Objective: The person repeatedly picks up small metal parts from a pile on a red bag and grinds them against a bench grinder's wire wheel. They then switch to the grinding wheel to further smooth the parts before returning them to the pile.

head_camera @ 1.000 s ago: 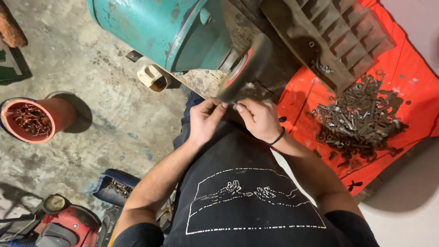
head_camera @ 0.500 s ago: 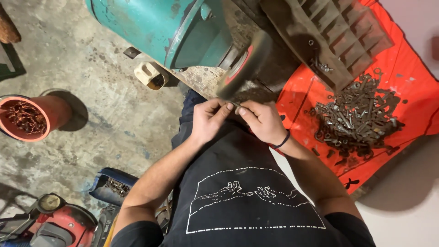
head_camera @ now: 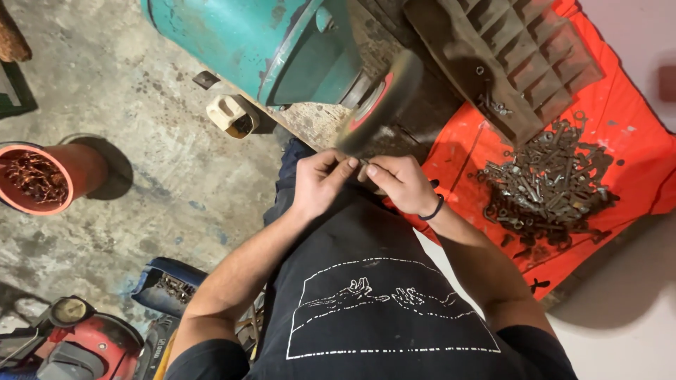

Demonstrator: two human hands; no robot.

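A stained grey concrete floor point(head_camera: 141, 162) carries everything. Far to the left of the hands stands an orange pot point(head_camera: 42, 179) filled with rusty metal bits. Just beyond the hands sits a large teal machine point(head_camera: 246, 42), with a small cream block point(head_camera: 231, 116) beside it on the left. To the right of the hands lies an orange-red sheet point(head_camera: 620, 134), bearing a heap of dark metal parts point(head_camera: 546, 186) and a grey ribbed tray point(head_camera: 514, 63). Below the left forearm rest a blue container point(head_camera: 165, 281) and a red machine point(head_camera: 91, 348).

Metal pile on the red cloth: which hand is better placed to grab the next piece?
Right hand, probably: the metal pile lies on its side. The left hand would have to cross over. Both pinch a small piece now.
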